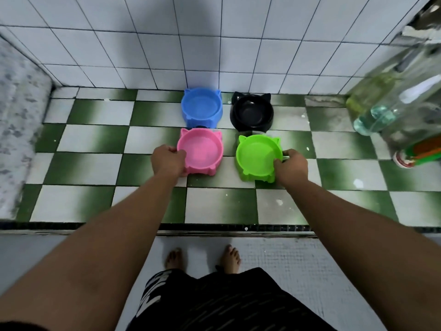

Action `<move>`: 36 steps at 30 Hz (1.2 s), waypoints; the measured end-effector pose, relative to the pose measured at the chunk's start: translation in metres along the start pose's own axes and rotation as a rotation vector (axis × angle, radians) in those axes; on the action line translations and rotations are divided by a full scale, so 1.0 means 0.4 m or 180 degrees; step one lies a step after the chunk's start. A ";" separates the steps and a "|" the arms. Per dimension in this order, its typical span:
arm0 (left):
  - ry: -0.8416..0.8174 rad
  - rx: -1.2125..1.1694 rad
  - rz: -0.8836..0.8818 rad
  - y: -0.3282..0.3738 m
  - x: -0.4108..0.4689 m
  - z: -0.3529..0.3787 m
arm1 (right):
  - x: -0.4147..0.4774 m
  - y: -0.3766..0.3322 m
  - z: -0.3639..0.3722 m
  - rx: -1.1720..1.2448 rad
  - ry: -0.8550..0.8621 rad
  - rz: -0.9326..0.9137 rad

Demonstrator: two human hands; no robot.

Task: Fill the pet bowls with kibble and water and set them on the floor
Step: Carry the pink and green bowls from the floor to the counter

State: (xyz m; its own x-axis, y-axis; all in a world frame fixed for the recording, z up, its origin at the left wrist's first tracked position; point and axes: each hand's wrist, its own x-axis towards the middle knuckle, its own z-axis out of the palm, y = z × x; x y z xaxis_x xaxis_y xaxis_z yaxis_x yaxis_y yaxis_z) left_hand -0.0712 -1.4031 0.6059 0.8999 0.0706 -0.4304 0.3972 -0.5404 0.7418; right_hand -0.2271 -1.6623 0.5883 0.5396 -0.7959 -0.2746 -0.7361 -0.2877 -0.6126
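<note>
Head camera view puts us near the start: 4 cat-eared bowls sit in 2 rows on the checkered tabletop (95, 139), the blue bowl (201, 107) and black bowl (251, 111) by the wall, the pink bowl (200, 150) and green bowl (259, 157) nearer us. We see no kibble in any, and we cannot tell whether any holds water. Our left hand (168, 160) grips the pink bowl's left rim; our right hand (290, 166) grips the green bowl's right rim. We judge that filling all 4 and setting them on the floor (286, 259) remains. Blurred bottles (372, 115) stand at the right.
</note>
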 end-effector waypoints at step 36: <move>0.1058 0.0171 0.0645 -0.602 -0.269 -0.887 | -0.929 -0.513 0.541 -0.0180 -0.1015 -0.3012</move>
State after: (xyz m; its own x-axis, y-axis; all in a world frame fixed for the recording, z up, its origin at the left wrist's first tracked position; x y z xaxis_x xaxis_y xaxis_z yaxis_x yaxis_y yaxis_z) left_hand -0.1998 -0.9832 0.6559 0.9719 0.2210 -0.0815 0.2036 -0.6137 0.7629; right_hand -0.1879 -1.1922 0.6556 0.9920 -0.0485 0.1169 0.0392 -0.7606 -0.6480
